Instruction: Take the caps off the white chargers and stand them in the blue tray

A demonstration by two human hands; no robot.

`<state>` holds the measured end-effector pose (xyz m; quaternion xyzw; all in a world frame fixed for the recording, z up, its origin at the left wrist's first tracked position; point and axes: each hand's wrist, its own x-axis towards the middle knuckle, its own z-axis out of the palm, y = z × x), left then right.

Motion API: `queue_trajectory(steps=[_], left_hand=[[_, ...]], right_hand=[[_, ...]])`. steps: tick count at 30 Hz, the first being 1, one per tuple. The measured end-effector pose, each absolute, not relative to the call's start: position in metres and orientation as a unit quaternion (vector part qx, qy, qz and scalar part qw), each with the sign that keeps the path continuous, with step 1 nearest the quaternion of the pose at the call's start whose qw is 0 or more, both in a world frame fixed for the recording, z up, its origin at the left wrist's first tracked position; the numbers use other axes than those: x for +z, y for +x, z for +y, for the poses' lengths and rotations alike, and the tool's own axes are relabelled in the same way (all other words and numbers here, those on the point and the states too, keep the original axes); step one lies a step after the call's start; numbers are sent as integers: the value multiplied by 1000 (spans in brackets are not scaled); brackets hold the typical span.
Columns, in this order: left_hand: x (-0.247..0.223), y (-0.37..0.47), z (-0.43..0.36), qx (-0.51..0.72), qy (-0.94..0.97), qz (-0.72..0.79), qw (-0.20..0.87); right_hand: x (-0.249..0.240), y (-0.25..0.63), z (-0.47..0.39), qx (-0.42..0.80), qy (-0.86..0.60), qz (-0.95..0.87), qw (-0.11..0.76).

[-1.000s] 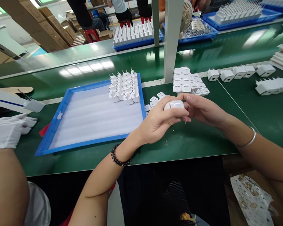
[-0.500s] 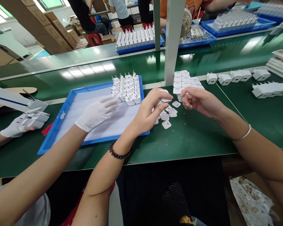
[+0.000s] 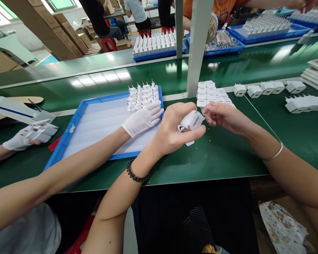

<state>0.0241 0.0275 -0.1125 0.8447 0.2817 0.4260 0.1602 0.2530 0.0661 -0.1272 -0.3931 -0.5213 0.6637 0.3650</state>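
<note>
Left hand (image 3: pixel 168 128) clamped on charger (image 3: pixel 193 120); right hand (image 3: pixel 224 115) apart, can't tell if holding; some plugs (image 3: pixel 143 94) already in blue tray (image 3: pixel 61 143)

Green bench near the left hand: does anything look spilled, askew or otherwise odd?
Tiny white specks lie loose on the green bench, near the left hand and its white charger. They look like stray debris, though too small to identify. Nothing looks clearly damaged.

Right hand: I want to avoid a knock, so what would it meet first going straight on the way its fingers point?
Most likely the white charger in the left hand, just ahead of the right hand, or else the left hand itself; depth between them is unclear.
</note>
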Motion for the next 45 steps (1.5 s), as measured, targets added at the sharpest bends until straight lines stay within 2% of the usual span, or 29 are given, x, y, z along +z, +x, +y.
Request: queue_trajectory(steps=[5, 15, 19, 24, 27, 30, 34, 37, 40, 42, 45], left_hand=[[-116, 30, 24, 468, 837, 269, 92], [-119, 24, 33, 424, 861, 259, 105], [-111, 8, 43, 351, 822, 431, 123], [-96, -23, 53, 168, 756, 633, 22], [-99, -33, 61, 91, 727, 681, 21], [-107, -34, 71, 105, 725, 681, 21], [-114, -35, 83, 166, 689, 704, 53], [-119, -39, 90, 175, 651, 737, 55], [-118, -42, 91, 174, 640, 744, 87], [-113, -42, 88, 182, 649, 728, 130], [-102, -38, 82, 201, 646, 716, 172]], right_hand=[[-127, 251, 65, 656, -405, -532, 349], [-129, 253, 64, 627, -404, -580, 327], [-127, 253, 64, 611, -420, -583, 332], [-126, 254, 65, 595, -416, -603, 329], [-126, 255, 65, 583, -414, -615, 331], [-121, 258, 68, 556, -422, -621, 356], [-110, 278, 87, 442, -455, -627, 452], [-107, 315, 106, 222, -584, -597, 503], [-112, 362, 121, 42, -753, -504, 420], [-119, 388, 128, 35, -824, -441, 354], [-133, 411, 133, 72, -874, -368, 310]])
